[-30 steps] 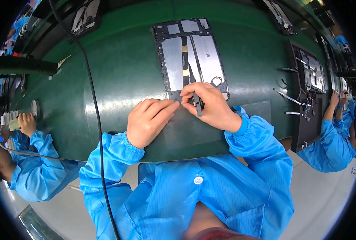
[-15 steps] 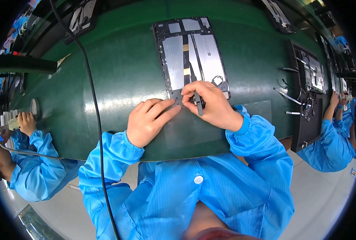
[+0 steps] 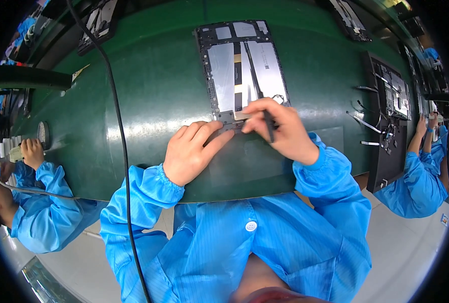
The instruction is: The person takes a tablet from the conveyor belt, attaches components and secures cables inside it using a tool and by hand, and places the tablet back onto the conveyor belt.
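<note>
A tablet-like device lies opened in front of me, its silver inner plates, black frame and a dark flat cable showing. My left hand rests at its lower left corner. The index fingertip and thumb of that hand are apart and touch the bottom edge, with no tool in them. Above the lower right corner, my right hand is closed around dark tweezers. Motion blurs these fingers, and the hand covers part of the device there. A small white piece shows just beyond the right hand.
Black cable hangs across the left side. On the right stands a dark tray with another opened device and loose cables. More opened devices lie at the far edge. Co-workers in blue sleeves sit on both sides of the green table.
My right hand has shifted right, away from the device's bottom edge, with the tweezers still in it. My left hand and the device have moved slightly right.
</note>
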The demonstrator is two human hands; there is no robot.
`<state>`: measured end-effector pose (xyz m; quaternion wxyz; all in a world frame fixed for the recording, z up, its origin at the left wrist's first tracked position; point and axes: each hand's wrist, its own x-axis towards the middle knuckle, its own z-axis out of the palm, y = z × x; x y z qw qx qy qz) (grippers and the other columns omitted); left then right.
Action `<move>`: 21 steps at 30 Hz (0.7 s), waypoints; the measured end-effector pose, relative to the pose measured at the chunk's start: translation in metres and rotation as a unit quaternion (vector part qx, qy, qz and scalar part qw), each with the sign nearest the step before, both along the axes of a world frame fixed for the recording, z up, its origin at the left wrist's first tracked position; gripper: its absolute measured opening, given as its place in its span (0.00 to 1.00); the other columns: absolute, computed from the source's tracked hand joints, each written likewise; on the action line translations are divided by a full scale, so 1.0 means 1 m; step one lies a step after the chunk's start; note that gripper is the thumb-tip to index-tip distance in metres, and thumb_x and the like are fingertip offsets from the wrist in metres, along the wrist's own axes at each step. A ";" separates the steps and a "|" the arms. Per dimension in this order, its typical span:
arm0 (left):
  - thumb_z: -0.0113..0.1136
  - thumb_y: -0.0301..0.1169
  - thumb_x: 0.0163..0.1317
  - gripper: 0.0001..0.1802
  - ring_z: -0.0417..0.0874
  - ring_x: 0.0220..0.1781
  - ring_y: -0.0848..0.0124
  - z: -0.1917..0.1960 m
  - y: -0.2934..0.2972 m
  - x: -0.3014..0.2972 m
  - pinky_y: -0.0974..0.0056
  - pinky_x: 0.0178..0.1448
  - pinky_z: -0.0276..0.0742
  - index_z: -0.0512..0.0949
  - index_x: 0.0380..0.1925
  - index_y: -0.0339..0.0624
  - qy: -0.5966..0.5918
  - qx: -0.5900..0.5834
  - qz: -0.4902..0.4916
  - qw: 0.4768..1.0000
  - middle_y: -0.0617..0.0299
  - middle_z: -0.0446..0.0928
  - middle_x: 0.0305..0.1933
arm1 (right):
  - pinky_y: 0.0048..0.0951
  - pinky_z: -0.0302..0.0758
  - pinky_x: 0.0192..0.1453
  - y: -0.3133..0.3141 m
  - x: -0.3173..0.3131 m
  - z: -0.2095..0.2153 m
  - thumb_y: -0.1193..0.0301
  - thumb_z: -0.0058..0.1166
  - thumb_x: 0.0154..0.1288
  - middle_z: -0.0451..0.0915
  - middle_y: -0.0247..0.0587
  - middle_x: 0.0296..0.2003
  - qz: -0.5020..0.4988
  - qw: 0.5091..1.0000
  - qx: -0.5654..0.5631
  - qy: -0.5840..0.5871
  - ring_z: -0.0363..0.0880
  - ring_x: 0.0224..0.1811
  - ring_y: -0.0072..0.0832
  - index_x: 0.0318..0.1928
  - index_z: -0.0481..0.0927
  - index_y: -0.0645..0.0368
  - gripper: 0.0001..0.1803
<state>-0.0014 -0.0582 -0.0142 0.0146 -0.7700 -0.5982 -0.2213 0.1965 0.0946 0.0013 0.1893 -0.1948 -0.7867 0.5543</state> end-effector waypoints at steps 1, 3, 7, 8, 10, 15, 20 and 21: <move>0.63 0.29 0.48 0.25 0.80 0.46 0.67 0.000 0.001 0.000 0.64 0.46 0.77 0.84 0.51 0.52 -0.001 0.000 0.002 1.000 0.64 0.78 0.51 | 0.28 0.79 0.42 0.002 0.008 0.007 0.74 0.54 0.74 0.84 0.39 0.34 -0.002 0.998 -0.069 0.010 0.83 0.35 0.23 0.55 0.76 0.62 0.12; 0.63 0.28 0.49 0.24 0.81 0.47 0.65 0.002 0.003 0.000 0.62 0.46 0.78 0.84 0.50 0.51 -0.038 -0.015 -0.001 0.999 0.63 0.78 0.51 | 0.28 0.79 0.48 0.000 0.021 0.015 0.76 0.48 0.75 0.84 0.39 0.46 -0.022 0.989 -0.147 0.007 0.83 0.42 0.23 0.59 0.78 0.59 0.15; 0.63 0.27 0.49 0.23 0.81 0.47 0.64 0.002 0.004 0.000 0.61 0.47 0.79 0.84 0.49 0.51 -0.047 -0.020 0.000 0.999 0.62 0.78 0.50 | 0.24 0.79 0.47 -0.012 0.027 0.003 0.76 0.49 0.75 0.84 0.41 0.49 -0.033 0.966 -0.254 0.032 0.83 0.42 0.20 0.62 0.77 0.61 0.18; 0.64 0.24 0.45 0.25 0.81 0.46 0.62 0.001 0.005 0.001 0.59 0.47 0.80 0.84 0.49 0.51 -0.061 -0.020 0.002 0.998 0.61 0.78 0.50 | 0.24 0.79 0.45 -0.013 0.026 0.001 0.75 0.52 0.74 0.85 0.39 0.45 -0.033 0.974 -0.226 0.002 0.83 0.41 0.20 0.60 0.78 0.61 0.17; 0.66 0.20 0.42 0.28 0.82 0.44 0.60 0.001 0.005 0.001 0.58 0.46 0.81 0.84 0.48 0.52 -0.075 -0.021 0.003 0.997 0.60 0.79 0.49 | 0.24 0.80 0.41 -0.017 0.022 0.000 0.74 0.58 0.71 0.86 0.35 0.36 -0.047 0.979 -0.193 -0.035 0.83 0.36 0.19 0.56 0.82 0.60 0.15; 0.66 0.20 0.41 0.29 0.82 0.45 0.59 0.001 0.004 0.002 0.58 0.46 0.81 0.84 0.49 0.52 -0.077 -0.023 0.008 0.997 0.60 0.79 0.49 | 0.22 0.82 0.37 -0.016 0.019 -0.011 0.76 0.52 0.74 0.85 0.43 0.41 -0.007 0.995 -0.095 -0.019 0.85 0.36 0.21 0.56 0.80 0.64 0.13; 0.66 0.19 0.41 0.30 0.82 0.45 0.59 0.001 0.003 0.002 0.58 0.47 0.81 0.84 0.49 0.52 -0.077 -0.027 0.010 0.997 0.60 0.79 0.50 | 0.23 0.82 0.37 -0.017 0.021 -0.016 0.76 0.54 0.74 0.86 0.43 0.41 -0.019 0.999 -0.031 0.016 0.86 0.36 0.21 0.52 0.82 0.64 0.11; 0.65 0.19 0.41 0.30 0.82 0.45 0.59 0.001 0.003 0.002 0.58 0.47 0.81 0.84 0.49 0.53 -0.076 -0.026 0.011 0.997 0.59 0.79 0.50 | 0.22 0.81 0.38 -0.017 0.022 -0.012 0.76 0.56 0.72 0.85 0.38 0.37 -0.052 0.995 -0.081 -0.005 0.84 0.35 0.19 0.51 0.83 0.63 0.10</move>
